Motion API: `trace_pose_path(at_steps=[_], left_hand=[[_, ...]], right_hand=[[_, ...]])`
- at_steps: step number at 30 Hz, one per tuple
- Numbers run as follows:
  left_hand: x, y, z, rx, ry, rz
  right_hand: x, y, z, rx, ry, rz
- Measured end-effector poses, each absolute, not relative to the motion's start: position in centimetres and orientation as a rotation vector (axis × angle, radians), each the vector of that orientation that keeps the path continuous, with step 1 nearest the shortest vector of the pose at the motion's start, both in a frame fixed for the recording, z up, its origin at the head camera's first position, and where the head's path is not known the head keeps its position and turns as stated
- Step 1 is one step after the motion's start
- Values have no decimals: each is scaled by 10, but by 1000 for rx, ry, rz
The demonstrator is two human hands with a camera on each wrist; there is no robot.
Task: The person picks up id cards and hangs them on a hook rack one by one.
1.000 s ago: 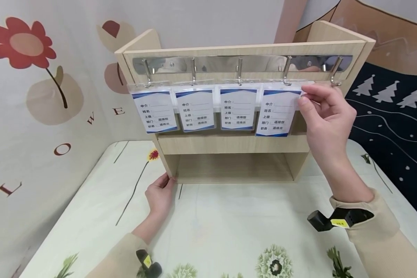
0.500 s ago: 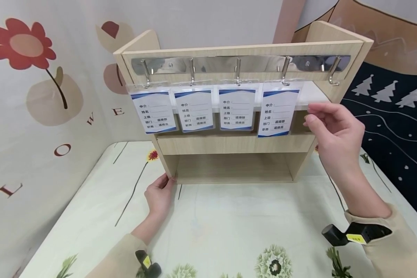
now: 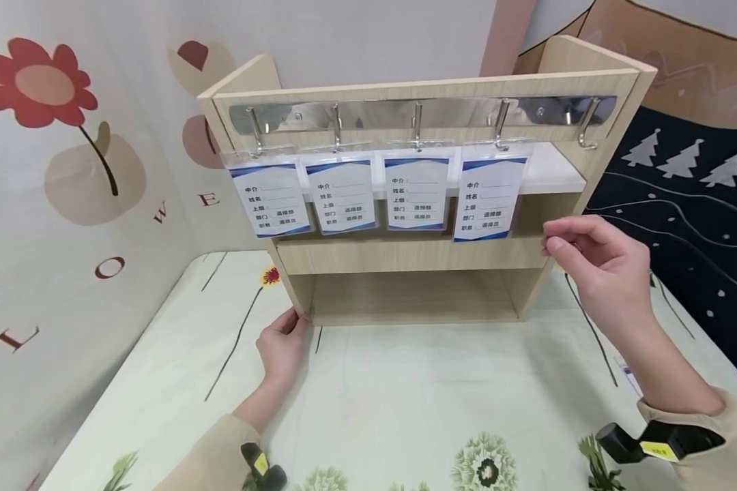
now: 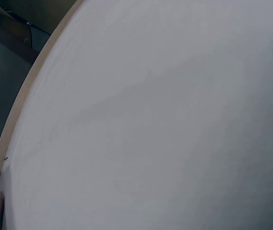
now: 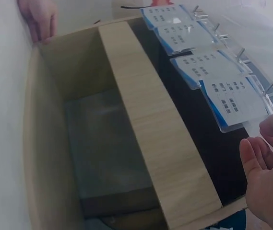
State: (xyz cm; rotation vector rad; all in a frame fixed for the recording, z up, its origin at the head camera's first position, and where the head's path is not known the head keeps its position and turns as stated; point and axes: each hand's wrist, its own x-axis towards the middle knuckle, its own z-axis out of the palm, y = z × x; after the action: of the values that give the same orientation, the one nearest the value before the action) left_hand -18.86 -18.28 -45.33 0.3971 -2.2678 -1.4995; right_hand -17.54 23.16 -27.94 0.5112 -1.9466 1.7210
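Clear badge holders with white and blue cards, one of them the rightmost badge (image 3: 490,198), hang from hooks on a wooden shelf unit (image 3: 405,256). A bare hook (image 3: 586,126) is at the right end of the metal rail. My left hand (image 3: 280,348) grips the unit's lower left front corner with thumb and fingers. In front of the unit's right side is my right hand (image 3: 608,273), its fingers loosely bent and nothing between them. The right wrist view shows the right hand (image 5: 266,177) beside the row of badges.
Part of another card (image 3: 629,375) lies on the table to the right, mostly behind my right forearm. A flower-print cloth (image 3: 405,382) covers the table. The unit has a white upper shelf (image 3: 553,174) and a lower compartment. Patterned curtains hang behind and on both sides.
My right hand has moved down and to the right, away from the rightmost badge and its upper edge. The left hand stays at the corner. The badges hang almost unchanged.
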Motion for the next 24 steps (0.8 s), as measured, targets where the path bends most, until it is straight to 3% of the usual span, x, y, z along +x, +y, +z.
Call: trace_pose_path(at_steps=[8,24], left_hand=[[-190,-182,-456,387,-2270,-1500],[-191,-183,-456,406,-2291,-1500]], right_hand=[[-160,257,-292,491,-2238,1442],[-135,292,-337,564,-2429,1485]])
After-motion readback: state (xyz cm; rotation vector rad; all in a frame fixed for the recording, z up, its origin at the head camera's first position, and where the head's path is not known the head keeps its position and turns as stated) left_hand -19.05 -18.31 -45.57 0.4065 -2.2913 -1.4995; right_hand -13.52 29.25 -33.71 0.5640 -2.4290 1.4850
